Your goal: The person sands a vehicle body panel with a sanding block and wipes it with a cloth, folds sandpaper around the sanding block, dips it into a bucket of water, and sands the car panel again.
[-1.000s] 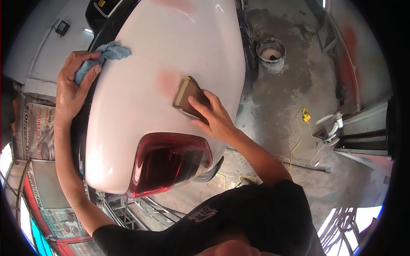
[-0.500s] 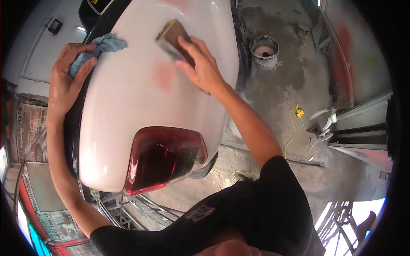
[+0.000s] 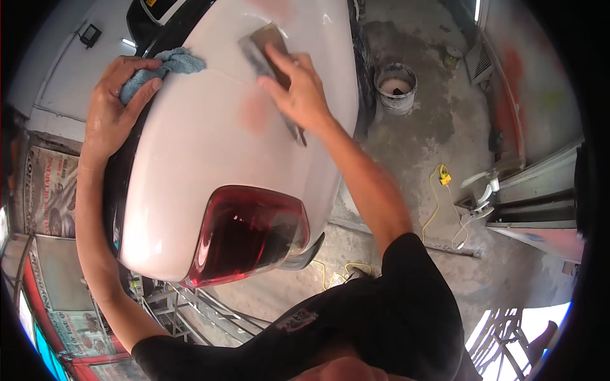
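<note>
head view: left hand [image 3: 113,105] around cloth [image 3: 181,61] at panel edge [image 3: 149,130], right hand [image 3: 301,92] around block [image 3: 260,48], open room toward taillight [image 3: 251,235]

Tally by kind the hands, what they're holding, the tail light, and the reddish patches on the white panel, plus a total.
Left hand and right hand: 2
Blue cloth: 1
Block: 1
Tail light: 1
Reddish patches: 2, one partly cropped
Total: 7
</note>
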Motion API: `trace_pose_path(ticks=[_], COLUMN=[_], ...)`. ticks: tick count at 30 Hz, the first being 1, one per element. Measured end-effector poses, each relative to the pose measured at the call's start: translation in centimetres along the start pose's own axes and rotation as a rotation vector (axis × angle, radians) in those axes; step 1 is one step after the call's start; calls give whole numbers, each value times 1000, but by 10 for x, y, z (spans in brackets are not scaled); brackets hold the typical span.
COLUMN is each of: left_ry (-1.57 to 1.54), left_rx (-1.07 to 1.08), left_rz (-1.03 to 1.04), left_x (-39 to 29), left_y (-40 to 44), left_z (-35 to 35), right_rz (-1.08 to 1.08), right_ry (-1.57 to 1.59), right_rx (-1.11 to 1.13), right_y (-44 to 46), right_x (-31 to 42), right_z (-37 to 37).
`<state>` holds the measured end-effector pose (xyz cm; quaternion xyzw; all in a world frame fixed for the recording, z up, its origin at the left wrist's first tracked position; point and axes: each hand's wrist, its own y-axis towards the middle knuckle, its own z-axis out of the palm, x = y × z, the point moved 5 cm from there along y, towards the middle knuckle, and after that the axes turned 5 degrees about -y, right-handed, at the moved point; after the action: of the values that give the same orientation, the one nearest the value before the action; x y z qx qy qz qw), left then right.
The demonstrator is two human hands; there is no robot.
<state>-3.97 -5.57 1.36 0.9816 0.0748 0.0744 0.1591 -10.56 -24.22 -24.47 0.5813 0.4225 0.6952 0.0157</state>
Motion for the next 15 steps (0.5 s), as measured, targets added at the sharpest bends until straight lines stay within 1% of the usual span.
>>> trace_pose_path(ticks=[2,5,8,11,13,14,15], left_ry=[-24,-40,-29,0,13,0,-9], left_rx=[-1,11,8,-16,-44,-38,-35], left_rz=[-3,-21,-21,20,51,36,24], left_x=[3,7,4,0,0,2,2], left_y=[-2,-4,-2,1,-1,-3,-2], left_z=[3,2,3,0,1,3,2], right_rz=[-246,-367,-55,-102,-337,-367,-381], right_ry=[-89,-116,-2,23,-111,-98,-94], right_rx=[47,72,26,42,13,26,19], right_y=[-76,-101,-3,-14,-96,-117,-111], right_x=[40,36,6,16,45,49,45], right_z=[4,6,0,2,9,9,8])
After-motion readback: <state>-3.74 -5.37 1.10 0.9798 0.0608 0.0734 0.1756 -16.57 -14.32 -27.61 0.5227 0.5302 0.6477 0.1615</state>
